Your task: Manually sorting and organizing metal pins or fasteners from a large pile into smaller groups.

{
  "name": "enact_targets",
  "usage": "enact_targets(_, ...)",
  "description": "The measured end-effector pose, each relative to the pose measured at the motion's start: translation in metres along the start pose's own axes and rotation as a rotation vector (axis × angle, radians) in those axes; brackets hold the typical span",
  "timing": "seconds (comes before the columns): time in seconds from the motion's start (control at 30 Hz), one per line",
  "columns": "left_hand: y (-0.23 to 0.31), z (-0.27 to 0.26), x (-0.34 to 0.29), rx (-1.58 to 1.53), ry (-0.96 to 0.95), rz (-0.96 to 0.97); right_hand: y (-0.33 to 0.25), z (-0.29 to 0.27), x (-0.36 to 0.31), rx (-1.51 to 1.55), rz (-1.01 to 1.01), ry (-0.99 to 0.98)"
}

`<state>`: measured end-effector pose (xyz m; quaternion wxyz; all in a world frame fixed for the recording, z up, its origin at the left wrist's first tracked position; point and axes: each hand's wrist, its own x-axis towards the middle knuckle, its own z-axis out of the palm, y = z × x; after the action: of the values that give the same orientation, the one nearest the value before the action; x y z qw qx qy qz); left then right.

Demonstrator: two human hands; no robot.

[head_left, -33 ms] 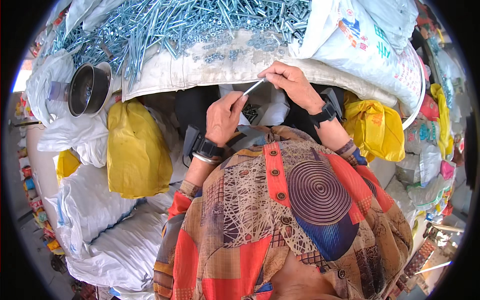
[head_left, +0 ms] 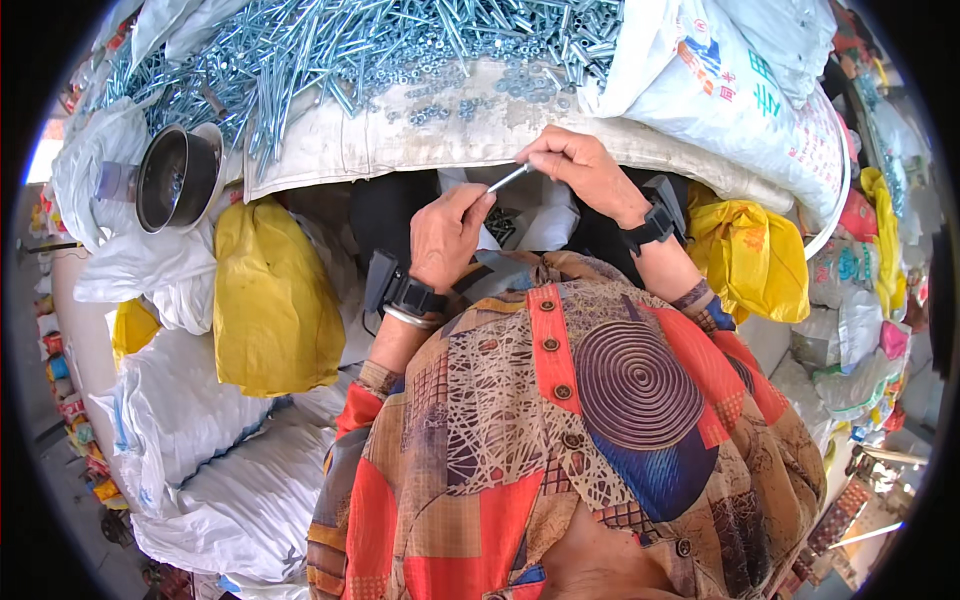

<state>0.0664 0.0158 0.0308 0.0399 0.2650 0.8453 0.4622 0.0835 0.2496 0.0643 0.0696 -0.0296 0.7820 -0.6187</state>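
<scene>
Head view, upper centre: the left hand (head_left: 445, 235) pinches one end of a slim, silvery metal rod (head_left: 508, 179), the right hand (head_left: 578, 170) the other; best keep the left steady, the right aligned lengthwise.

The right hand's (head_left: 588, 178) index fingertip has shifted slightly nearer, and the slim metal rod's (head_left: 508, 180) right end has dipped nearer too, slanting less.
</scene>
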Motion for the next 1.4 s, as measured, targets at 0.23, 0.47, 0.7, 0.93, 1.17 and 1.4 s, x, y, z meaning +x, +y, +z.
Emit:
enact_targets(0.23,-0.008,0.011,-0.003,-0.223,0.078,-0.059,-0.004,0.032,0.004,-0.008,0.033,-0.137)
enact_targets(0.47,-0.052,-0.018,0.009,-0.477,0.198,-0.211,0.004,-0.013,0.073,-0.606,-0.349,0.166)
enact_targets(0.7,-0.073,-0.027,0.023,-0.393,0.250,-0.139,0.044,-0.023,0.128,-0.935,-0.360,0.167)
enact_targets(0.93,-0.078,-0.026,0.022,-0.535,0.230,-0.168,0.044,-0.022,0.135,-0.802,-0.327,0.167)
enact_targets(1.17,-0.078,-0.019,0.028,-0.562,0.222,-0.175,0.040,-0.004,0.125,-0.625,-0.100,0.054)
enact_targets(1.4,-0.081,-0.014,0.029,-0.495,0.209,-0.185,0.048,0.002,0.128,-0.782,-0.356,0.086)
